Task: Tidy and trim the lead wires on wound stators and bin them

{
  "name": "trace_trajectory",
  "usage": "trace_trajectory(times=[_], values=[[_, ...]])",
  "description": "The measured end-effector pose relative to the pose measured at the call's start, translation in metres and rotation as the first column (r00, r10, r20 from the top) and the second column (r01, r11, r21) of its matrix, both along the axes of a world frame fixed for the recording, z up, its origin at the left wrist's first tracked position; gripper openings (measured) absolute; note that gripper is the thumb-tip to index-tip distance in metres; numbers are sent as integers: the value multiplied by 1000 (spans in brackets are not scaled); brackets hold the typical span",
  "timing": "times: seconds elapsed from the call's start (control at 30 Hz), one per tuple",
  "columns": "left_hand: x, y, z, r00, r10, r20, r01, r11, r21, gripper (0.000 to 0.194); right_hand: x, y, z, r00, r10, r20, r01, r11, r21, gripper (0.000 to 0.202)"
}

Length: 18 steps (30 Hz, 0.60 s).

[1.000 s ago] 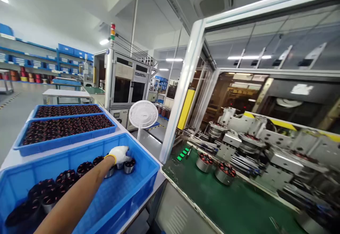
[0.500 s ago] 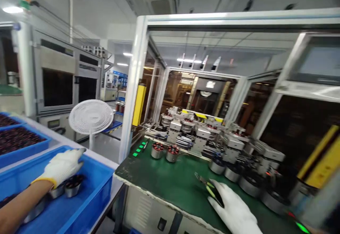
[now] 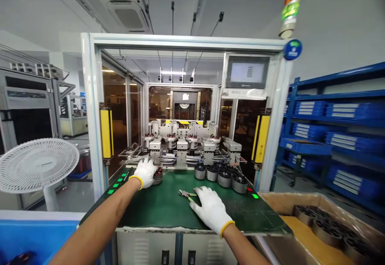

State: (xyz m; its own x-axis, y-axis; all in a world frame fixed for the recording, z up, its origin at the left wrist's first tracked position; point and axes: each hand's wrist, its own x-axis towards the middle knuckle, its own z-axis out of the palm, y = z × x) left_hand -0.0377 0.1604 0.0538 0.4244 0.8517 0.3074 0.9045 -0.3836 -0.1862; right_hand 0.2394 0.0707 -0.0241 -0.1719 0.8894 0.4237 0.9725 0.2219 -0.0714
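Observation:
My left hand (image 3: 145, 172), in a white glove, is over the left part of the green work surface (image 3: 162, 210), at a wound metal part (image 3: 157, 175); its fingertips are partly hidden behind it. My right hand (image 3: 210, 206), gloved too, is closed round pliers (image 3: 187, 195) with green handles, whose jaws point left above the surface. Behind the right hand, several round metal parts with black inserts (image 3: 224, 178) stand in a row. The machine's fixtures (image 3: 181, 152) line the back of the surface.
Yellow light-curtain posts (image 3: 106, 133) flank the opening. At the left are a white fan (image 3: 45, 164) and a blue bin (image 3: 39, 237). An open box with more metal rings (image 3: 326, 233) is at the lower right, near blue shelves (image 3: 337, 120).
The view has turned right. My left hand has left the blue bin and is now at the wound parts on the green surface. My right hand still holds the pliers.

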Motion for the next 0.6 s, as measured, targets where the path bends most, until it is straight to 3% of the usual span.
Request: trace_trajectory(times=[0.1, 0.23, 0.33, 0.43, 0.5, 0.53, 0.6], values=[[5, 2, -12, 1000, -8, 17, 8, 1000, -24, 39, 16, -1, 4, 1000, -19, 2, 19, 999, -28, 43], [1, -31, -24, 992, -108, 68, 109, 994, -4, 36, 45, -1, 9, 999, -35, 16, 35, 999, -19, 43], [2, -61, -39, 940, -189, 285, 203, 979, -20, 33, 45, -1, 22, 1000, 7, -10, -7, 1000, -7, 43], [7, -78, -58, 835, -129, 535, 231, 964, -129, 29, 17, 0, 45, 953, 57, -296, -83, 994, -75, 44], [10, -80, -69, 738, -130, 662, 310, 937, -161, 26, -12, 1, 61, 833, 77, -547, -243, 941, -237, 48], [12, -80, -72, 685, -148, 713, 363, 918, -158, 25, -26, 3, 67, 791, 71, -608, -333, 884, -329, 54], [14, -78, -77, 595, -174, 785, 440, 888, -136, 22, -52, 6, 74, 799, 45, -600, -410, 770, -490, 61]])
